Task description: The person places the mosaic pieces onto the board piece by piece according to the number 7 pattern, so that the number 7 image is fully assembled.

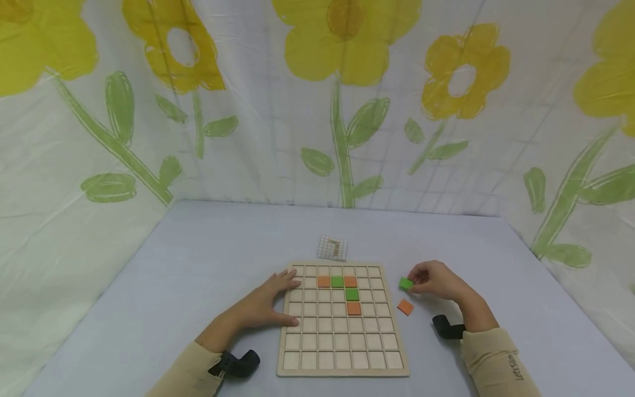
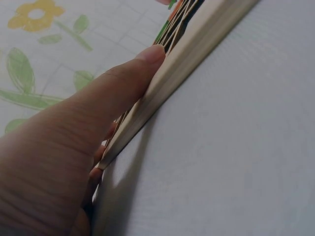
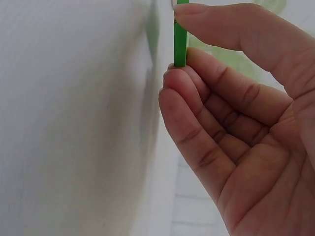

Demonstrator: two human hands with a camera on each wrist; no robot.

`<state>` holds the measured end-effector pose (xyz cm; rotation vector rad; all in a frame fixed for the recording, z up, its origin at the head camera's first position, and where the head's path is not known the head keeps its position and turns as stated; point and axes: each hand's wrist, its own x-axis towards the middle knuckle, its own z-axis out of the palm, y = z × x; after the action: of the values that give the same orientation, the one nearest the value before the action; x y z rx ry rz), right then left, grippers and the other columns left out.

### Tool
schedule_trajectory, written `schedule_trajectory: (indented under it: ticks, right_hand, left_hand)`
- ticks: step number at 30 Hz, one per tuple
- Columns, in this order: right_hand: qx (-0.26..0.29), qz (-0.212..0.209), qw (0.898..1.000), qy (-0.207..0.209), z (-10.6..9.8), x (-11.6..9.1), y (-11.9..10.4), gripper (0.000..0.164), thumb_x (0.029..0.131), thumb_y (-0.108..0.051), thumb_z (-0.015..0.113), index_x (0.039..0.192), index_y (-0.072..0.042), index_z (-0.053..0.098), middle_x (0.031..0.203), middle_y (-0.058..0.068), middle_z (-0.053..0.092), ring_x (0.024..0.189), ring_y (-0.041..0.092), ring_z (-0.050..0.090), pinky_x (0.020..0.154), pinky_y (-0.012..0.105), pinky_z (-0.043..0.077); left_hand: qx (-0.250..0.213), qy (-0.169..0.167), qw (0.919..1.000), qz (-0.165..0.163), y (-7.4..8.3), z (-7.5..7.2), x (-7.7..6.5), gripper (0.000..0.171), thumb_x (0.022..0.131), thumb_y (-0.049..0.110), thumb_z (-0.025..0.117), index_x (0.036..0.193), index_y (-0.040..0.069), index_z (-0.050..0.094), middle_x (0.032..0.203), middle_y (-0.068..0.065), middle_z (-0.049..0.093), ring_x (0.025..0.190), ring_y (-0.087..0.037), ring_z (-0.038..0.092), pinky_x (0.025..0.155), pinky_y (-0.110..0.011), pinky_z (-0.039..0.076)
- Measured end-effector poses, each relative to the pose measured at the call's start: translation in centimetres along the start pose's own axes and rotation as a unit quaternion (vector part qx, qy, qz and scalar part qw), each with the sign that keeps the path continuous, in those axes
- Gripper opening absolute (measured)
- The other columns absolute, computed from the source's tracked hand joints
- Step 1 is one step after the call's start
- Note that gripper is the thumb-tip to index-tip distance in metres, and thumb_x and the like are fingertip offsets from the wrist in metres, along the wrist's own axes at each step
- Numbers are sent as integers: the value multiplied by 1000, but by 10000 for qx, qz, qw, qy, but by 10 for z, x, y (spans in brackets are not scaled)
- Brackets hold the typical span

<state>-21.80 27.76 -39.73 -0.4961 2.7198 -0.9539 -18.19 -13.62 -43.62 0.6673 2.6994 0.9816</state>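
Note:
A wooden grid board (image 1: pixel 324 342) lies flat, its upper cells holding orange tiles (image 1: pixel 324 282) and green tiles (image 1: pixel 337 282) in a row, with a short column running down from the right end. My left hand (image 1: pixel 265 303) rests on the board's left edge, fingers spread. In the left wrist view the thumb (image 2: pixel 123 78) lies along the board's rim. Right of the board, my right hand (image 1: pixel 436 281) pinches a green square tile (image 1: pixel 405 284) between thumb and fingers. The right wrist view has this tile (image 3: pixel 180 46) edge-on, raised above the table. A loose orange tile (image 1: pixel 405 307) lies just below that hand.
A small card with a printed grid pattern (image 1: pixel 332 248) lies behind the board. The pale table (image 1: pixel 223 237) ends at the back against a flower-printed curtain (image 1: pixel 263 138). Black devices are strapped to the left wrist (image 1: pixel 240 364) and the right wrist (image 1: pixel 448 327).

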Motion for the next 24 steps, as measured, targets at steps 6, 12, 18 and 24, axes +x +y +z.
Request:
schedule_trajectory:
  ticks: [6,12,18,24]
  right_hand:
    - [152,-342,9991,-187,3,2,-14,23,76,-10,75,93,3,65,86,8,65,74,8,57,63,20,51]
    - [214,-512,9974,-462,13,4,-33,22,77,-10,74,93,1,65,86,6,65,74,9,57,63,20,52]
    - [66,-652,9956,-667,25,3,-57,22,77,-13,75,94,-3,65,89,3,65,77,9,57,66,20,52]
    - [-11,-941,9906,-990,38,1,-75,19,77,-14,75,92,-8,66,88,-1,64,76,5,56,66,20,51]
  left_hand:
    - [27,-10,10000,-3,0,0,0,89,63,57,76,138,20,45,155,0,24,145,-32,12,117,-52,13]
    - [28,-12,10000,20,0,0,0,89,63,57,76,138,20,45,155,-1,24,145,-31,12,117,-52,13]
    - [-1,-38,10000,-15,0,0,0,89,63,56,76,138,20,45,155,-1,23,145,-33,11,117,-53,13]
    - [-32,-39,10000,11,-1,0,0,89,64,56,76,138,20,45,155,-1,23,145,-34,11,117,-53,13]
